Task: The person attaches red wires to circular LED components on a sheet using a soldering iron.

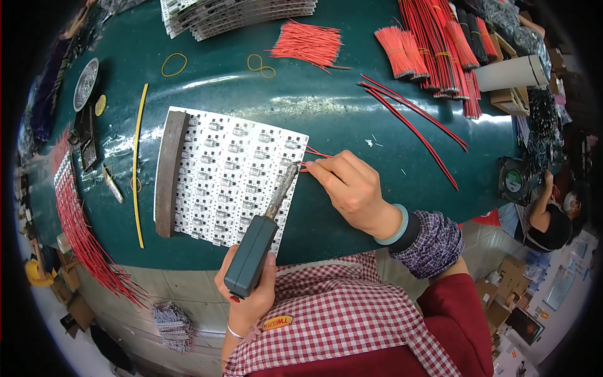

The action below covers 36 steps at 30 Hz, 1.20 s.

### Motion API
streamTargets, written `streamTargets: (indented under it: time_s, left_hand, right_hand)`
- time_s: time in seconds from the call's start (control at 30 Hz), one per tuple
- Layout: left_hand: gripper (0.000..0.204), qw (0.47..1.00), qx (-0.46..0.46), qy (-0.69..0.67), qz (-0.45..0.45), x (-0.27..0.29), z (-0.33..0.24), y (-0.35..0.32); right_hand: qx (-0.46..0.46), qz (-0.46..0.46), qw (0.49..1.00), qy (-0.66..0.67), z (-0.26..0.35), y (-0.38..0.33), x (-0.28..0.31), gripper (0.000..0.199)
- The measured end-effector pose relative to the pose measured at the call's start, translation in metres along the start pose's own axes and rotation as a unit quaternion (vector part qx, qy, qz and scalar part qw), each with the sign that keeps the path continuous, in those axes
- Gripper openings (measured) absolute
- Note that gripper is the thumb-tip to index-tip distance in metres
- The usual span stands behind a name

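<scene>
My left hand (254,286) is wrapped round the dark green handle of a soldering iron (252,254). Its metal tip reaches the right edge of a white circuit board panel (235,166) with rows of small parts. At that same edge, my right hand (348,185) pinches a thin red wire (304,168), its end close to the iron's tip. Another red wire (319,152) sticks out just above. A dark brown bar (171,176) lies along the panel's left side.
Loose red wires (418,129) lie right of the panel; a red wire pile (306,44) and bundles (433,44) lie behind. Stacked panels (239,16) stand at the back. Leftward are a yellow strip (139,166), tweezers (113,184), a metal dish (86,85) and wired boards (81,213). A fan (514,180) stands right.
</scene>
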<state>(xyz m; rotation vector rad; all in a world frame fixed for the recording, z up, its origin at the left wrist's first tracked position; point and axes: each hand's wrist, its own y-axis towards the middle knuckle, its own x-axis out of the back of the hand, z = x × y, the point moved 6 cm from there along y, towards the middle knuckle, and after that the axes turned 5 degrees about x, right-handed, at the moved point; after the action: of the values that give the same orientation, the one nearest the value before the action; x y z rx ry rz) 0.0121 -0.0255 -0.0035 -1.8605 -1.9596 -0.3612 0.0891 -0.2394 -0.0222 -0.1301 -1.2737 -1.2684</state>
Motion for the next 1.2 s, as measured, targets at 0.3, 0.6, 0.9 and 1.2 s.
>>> streamTargets:
  time_s: [0.3, 0.6, 0.9, 1.2]
  left_hand:
    - [0.020, 0.999, 0.009, -0.023, -0.033, 0.006, 0.018, -0.019]
    - [0.023, 0.999, 0.016, -0.008, -0.027, 0.009, 0.021, -0.021]
    - [0.021, 0.999, -0.001, -0.034, -0.032, 0.007, 0.010, -0.014]
    - [0.016, 1.000, 0.022, -0.012, 0.000, 0.002, 0.009, -0.012]
  right_hand:
    - [0.002, -0.003, 1.000, -0.005, 0.000, -0.001, 0.000, 0.026]
    - [0.020, -0.035, 0.999, 0.001, 0.005, 0.003, 0.006, 0.030]
    - [0.027, -0.025, 0.999, 0.000, 0.007, -0.005, 0.001, 0.028]
    - [0.005, -0.017, 1.000, 0.002, 0.007, -0.003, 0.001, 0.028]
